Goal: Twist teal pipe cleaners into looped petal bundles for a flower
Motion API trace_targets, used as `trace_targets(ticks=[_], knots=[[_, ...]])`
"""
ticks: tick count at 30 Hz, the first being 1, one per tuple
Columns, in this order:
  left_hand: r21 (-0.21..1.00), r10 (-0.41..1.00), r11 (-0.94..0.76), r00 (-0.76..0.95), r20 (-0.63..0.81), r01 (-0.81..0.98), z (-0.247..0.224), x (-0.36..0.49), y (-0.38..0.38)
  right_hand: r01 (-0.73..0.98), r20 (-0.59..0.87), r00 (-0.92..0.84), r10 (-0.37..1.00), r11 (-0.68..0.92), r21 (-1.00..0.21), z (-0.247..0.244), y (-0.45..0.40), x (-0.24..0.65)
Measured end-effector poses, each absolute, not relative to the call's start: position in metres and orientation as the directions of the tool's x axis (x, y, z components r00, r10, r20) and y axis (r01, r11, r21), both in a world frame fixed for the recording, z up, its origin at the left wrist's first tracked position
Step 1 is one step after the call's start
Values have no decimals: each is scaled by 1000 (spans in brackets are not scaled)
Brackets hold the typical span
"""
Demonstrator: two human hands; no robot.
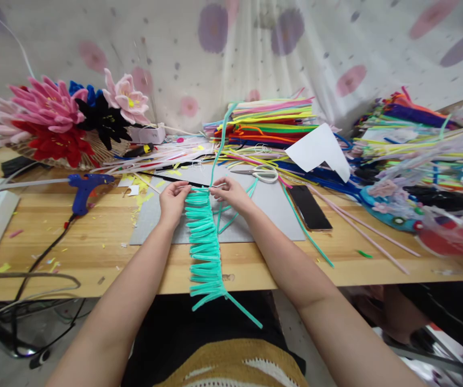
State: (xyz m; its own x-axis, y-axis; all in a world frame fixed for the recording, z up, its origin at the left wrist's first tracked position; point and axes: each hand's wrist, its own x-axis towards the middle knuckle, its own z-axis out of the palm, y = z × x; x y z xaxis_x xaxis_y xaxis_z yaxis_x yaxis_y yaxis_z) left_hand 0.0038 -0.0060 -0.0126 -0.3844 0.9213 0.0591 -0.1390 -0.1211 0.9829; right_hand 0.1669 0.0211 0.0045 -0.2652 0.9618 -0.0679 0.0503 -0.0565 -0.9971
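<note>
A long strip of turquoise pipe cleaner (pixel 204 236), bent into rows of close loops, hangs over the table's front edge. One loose end sticks out at its bottom right. My left hand (pixel 173 203) pinches the top left of the strip between thumb and fingers. At the top right corner, my right hand (pixel 231 194) is closed on the strip, where a turquoise length (pixel 220 145) rises upward. A thin black stick (pixel 166 178) runs behind my left fingers; whether they touch it is unclear. More turquoise pipe cleaner lies behind my right hand on the grey board (pixel 271 231).
Scissors (pixel 265 173) and a phone (pixel 308 207) lie to the right, under a white paper piece (pixel 320 153). Bundles of coloured pipe cleaners (pixel 271 115) line the back. A blue glue gun (pixel 84 191) and fuzzy flowers (pixel 49 107) are at left, with cables.
</note>
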Motion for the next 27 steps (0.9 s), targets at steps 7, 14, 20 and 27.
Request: trace_targets(ticks=[7,14,20,27], knots=[[973,912,-199,-385,141,-116,-16,0,-3,95,-64,-387,920,-30,-995,3,20,169],[965,919,-194,-378,116,-175,-15,0,-2,87,-125,-366,922,-100,-991,-4,20,164],[957,921,-113,-389,0,-268,-5,6,-6,51,-59,-362,930,-43,-998,-4,19,162],[926,979,99,-131,-157,-365,-2,11,-13,43,-35,-351,936,-22,-999,-7,19,158]])
